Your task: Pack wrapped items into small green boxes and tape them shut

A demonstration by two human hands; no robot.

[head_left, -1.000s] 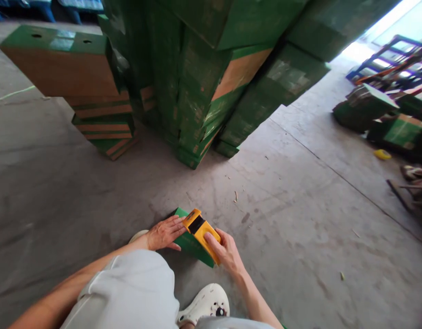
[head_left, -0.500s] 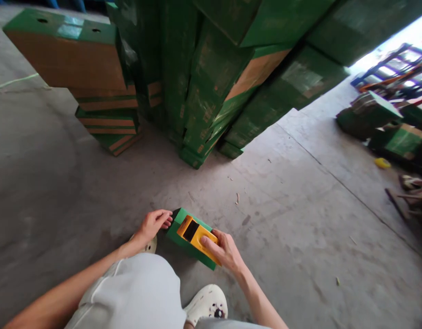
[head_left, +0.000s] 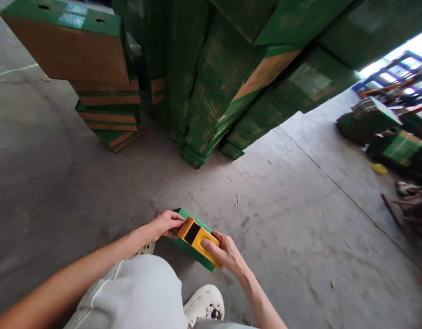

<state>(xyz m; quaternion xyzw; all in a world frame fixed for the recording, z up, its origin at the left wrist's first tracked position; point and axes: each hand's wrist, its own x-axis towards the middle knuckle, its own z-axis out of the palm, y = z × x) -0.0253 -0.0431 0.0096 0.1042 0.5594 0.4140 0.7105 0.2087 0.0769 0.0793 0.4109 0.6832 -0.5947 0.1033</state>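
Observation:
My right hand [head_left: 227, 251] is closed around the rear end of a yellow block-shaped item [head_left: 204, 243], its thumb pressed on top. This item has a black band across its front part; its exact kind is unclear. Directly under it lies a small green box [head_left: 193, 257], long and narrow. My left hand [head_left: 167, 225] reaches the item's front end, fingers bent and pinched there, close against the box's left end. Whether those fingers also grip the box is hidden.
Tall stacks of green cartons [head_left: 227, 77] stand ahead. At left, a brown-sided carton [head_left: 66, 55] tops a leaning pile. More boxes [head_left: 399, 146] and a yellow roll-like object [head_left: 379, 169] lie at right. My white shoe [head_left: 205, 301] is on the concrete floor.
My left hand has moved right, from the left end of the green box to the front end of the yellow item. The right hand keeps its hold.

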